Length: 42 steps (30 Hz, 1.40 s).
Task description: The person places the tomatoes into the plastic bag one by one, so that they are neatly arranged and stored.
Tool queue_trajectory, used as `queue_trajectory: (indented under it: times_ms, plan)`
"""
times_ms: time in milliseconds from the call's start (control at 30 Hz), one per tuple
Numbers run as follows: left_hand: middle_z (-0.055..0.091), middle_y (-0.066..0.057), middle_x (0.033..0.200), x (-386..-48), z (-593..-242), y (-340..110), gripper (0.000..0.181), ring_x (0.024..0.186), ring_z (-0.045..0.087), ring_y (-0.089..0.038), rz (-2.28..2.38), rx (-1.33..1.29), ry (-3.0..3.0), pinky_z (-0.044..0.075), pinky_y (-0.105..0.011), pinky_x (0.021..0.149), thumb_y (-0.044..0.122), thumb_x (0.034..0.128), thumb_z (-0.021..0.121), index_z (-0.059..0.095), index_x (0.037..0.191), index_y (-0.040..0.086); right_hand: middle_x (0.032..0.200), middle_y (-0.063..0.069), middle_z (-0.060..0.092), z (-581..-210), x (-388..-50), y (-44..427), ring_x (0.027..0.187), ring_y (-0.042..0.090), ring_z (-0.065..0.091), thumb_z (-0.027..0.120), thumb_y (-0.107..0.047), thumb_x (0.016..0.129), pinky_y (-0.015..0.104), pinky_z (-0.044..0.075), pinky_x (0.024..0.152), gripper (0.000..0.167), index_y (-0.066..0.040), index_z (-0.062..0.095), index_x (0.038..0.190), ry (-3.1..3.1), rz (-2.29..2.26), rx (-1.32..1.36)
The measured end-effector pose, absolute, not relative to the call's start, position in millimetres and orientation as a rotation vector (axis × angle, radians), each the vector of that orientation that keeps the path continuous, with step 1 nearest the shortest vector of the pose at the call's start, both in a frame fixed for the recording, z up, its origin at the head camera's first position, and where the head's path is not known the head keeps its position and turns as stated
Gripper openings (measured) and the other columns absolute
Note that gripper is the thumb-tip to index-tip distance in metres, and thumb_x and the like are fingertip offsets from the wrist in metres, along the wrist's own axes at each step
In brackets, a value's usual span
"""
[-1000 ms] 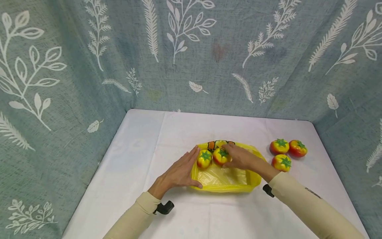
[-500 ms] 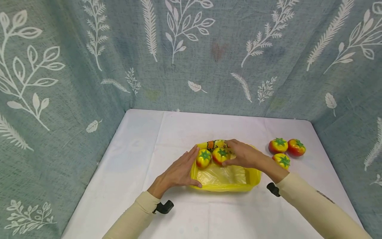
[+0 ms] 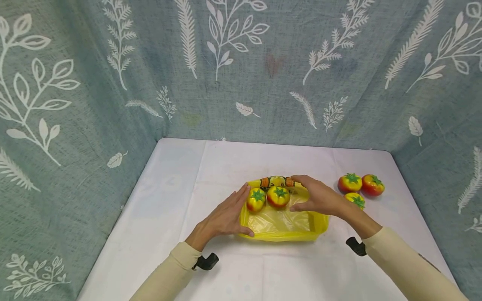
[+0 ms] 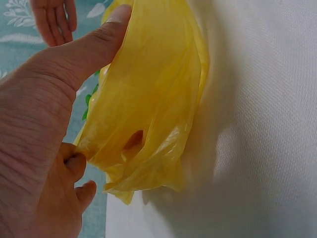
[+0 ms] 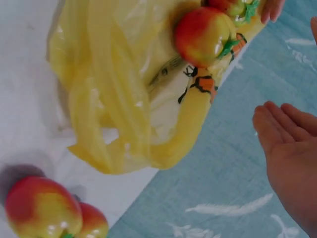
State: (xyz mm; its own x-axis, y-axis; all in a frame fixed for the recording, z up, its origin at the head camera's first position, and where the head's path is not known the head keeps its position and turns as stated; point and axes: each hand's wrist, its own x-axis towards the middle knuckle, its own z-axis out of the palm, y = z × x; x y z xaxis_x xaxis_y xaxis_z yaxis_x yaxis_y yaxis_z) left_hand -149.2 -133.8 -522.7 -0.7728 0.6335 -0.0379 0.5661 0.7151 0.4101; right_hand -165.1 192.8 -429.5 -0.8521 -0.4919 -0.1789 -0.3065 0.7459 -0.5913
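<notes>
A yellow plastic bag point(image 3: 280, 237) with a printed rim lies spread open on the table in a box-like shape. Two red-and-yellow toy tomatoes with green leaf tops sit side by side in its left part: a left tomato point(image 3: 256, 200) and a right tomato point(image 3: 278, 197). My left hand point(image 3: 224, 217) holds the bag's left end, thumb at the near side and fingers along the far side; in the left wrist view its lower fingers curl at the plastic point(image 4: 158, 99). My right hand point(image 3: 320, 198) hovers over the bag's right part, fingers apart, nothing in it.
Three more toy tomatoes lie together on the table right of the bag: a back-left one point(image 3: 350, 183), a back-right one point(image 3: 373, 185) and a front one point(image 3: 355, 200), partly hidden by the right arm. A patterned grey-green curtain point(image 3: 244, 83) encloses the white table point(image 3: 177, 179).
My right hand has let go of the right tomato in the bag and moved off to the right. The left hand stays at the bag's left end.
</notes>
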Motion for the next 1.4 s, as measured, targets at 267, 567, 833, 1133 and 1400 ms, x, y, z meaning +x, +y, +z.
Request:
queue_trajectory:
  times_ms: [267,567,833,1133,1400]
  plan:
    - [-0.004,-0.011,0.17,-148.6,-521.8,-134.9,0.138,0.155,0.01,-0.021,0.57,0.96,2.744,0.01,-0.037,0.125,0.073,0.0702,0.078,0.002,0.162,0.003,0.154,0.02,0.043,-432.0,-157.3,213.1,0.139,0.045,0.042,0.086,-0.041,0.08,0.057,0.041,0.109,0.094,-0.003,0.039,0.152,2.628,-1.027,-0.551]
    - [-0.004,-0.011,0.169,-148.9,-522.1,-135.5,0.138,0.155,0.009,-0.021,0.605,0.953,2.737,0.01,-0.038,0.125,0.072,0.07,0.079,0.002,0.162,0.004,0.155,0.024,0.039,-434.8,-148.1,239.3,0.142,0.046,0.036,0.086,-0.038,0.081,0.057,0.034,0.113,0.094,-0.001,0.036,0.153,2.632,-1.161,-0.443]
    - [-0.004,-0.012,0.169,-150.4,-523.1,-136.0,0.138,0.155,0.009,-0.023,0.594,0.962,2.733,0.009,-0.038,0.125,0.071,0.0706,0.079,0.001,0.162,0.004,0.154,0.027,0.039,-439.1,-138.8,268.4,0.14,0.048,0.039,0.086,-0.03,0.082,0.054,0.036,0.109,0.092,0.002,0.036,0.152,2.698,-1.233,-0.358]
    - [-0.004,-0.012,0.169,-150.5,-523.8,-136.4,0.138,0.154,0.01,-0.023,0.616,0.958,2.733,0.011,-0.039,0.125,0.072,0.0701,0.079,0.001,0.162,0.004,0.154,0.03,0.035,-451.8,-127.9,308.3,0.139,0.052,0.036,0.083,-0.021,0.087,0.029,0.04,0.108,0.091,0.004,0.029,0.155,2.76,-1.328,-0.202]
    - [-0.004,-0.011,0.169,-151.1,-524.8,-137.1,0.139,0.154,0.01,-0.024,0.607,0.964,2.739,0.011,-0.038,0.125,0.073,0.0701,0.078,0.0,0.162,0.004,0.156,0.032,0.032,-469.7,-113.7,338.1,0.14,0.052,0.032,0.077,-0.022,0.092,0.001,0.036,0.094,0.088,0.003,0.024,0.157,2.838,-1.456,-0.076]
